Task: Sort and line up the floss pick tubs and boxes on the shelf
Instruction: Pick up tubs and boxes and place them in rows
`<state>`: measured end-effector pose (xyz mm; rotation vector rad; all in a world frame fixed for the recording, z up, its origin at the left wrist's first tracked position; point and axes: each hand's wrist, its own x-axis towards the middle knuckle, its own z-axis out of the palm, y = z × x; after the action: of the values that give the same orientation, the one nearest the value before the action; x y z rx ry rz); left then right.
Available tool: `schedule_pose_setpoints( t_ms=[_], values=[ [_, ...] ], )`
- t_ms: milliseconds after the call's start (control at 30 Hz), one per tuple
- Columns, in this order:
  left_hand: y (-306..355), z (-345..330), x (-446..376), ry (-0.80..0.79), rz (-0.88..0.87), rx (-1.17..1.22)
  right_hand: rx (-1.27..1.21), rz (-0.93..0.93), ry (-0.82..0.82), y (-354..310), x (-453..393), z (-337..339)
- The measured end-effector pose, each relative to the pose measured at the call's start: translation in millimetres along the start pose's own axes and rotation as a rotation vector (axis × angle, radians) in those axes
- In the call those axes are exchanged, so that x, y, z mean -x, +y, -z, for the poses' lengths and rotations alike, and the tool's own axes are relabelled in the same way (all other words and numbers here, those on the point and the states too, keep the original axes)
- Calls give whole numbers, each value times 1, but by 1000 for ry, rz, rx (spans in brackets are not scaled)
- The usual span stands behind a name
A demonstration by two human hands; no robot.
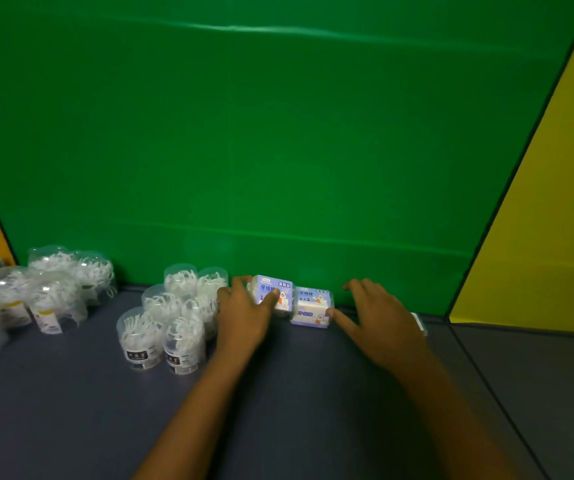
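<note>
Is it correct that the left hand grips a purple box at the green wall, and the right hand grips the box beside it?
Not quite. The head view shows the left hand gripping one purple box at the green wall, but the right hand is open: only a straight fingertip touches the second box.

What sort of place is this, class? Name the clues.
Probably a mock shop shelf: a grey shelf, a plain green backdrop, and grouped tubs beside two boxes that hands are lining up.
</note>
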<state>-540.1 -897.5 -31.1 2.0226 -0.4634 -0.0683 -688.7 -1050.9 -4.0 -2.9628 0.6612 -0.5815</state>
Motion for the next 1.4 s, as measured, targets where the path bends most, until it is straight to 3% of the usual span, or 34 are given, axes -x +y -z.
schedule_pose_setpoints(
  t_ms=[267, 533, 767, 867, 1133, 1400],
  values=[
    [-11, -20, -17, -37, 92, -69, -79, 21, 5, 18, 5, 0],
    [-17, -27, -19, -57, 5, -339, -128, 27, -13, 23, 3, -2],
    [-5, -25, -14, -61, 18, -362, -138, 22, -29, 23, 8, -2],
    [4, -16, 0, -38, -54, -368, -132, 24, -9, 16, 15, 4],
    [18, 64, 40, -36, -516, -531, -39, 34, 79, -34, 33, 27],
    [-12, 185, 69, 51, -539, -847, 8, 122, 140, -146, 41, 38]
  ],
)
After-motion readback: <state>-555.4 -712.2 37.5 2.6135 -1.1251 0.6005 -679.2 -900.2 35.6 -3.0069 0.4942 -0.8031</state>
